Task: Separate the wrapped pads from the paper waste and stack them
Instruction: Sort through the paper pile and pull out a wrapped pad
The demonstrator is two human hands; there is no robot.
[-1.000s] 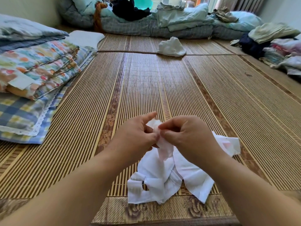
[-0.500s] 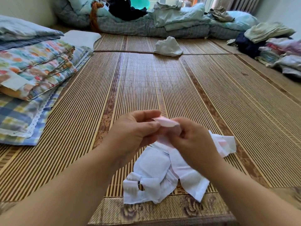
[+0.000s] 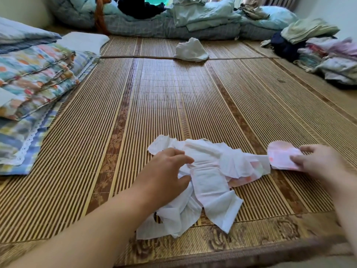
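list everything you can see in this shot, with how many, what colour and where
wrapped pad: one, pink, on the mat at right, under the right fingers
paper pile: one heap, white with pink bits, near centre of the mat
bamboo mat: brown striped, covering the floor
crumpled cloth: one, white, far centre
folded quilts: a stack, floral and checked, left
bedding: pale blue and grey, along the back
clothes heap: mixed colours, right
left hand: open, on the paper pile
right hand: holding the wrapped pad
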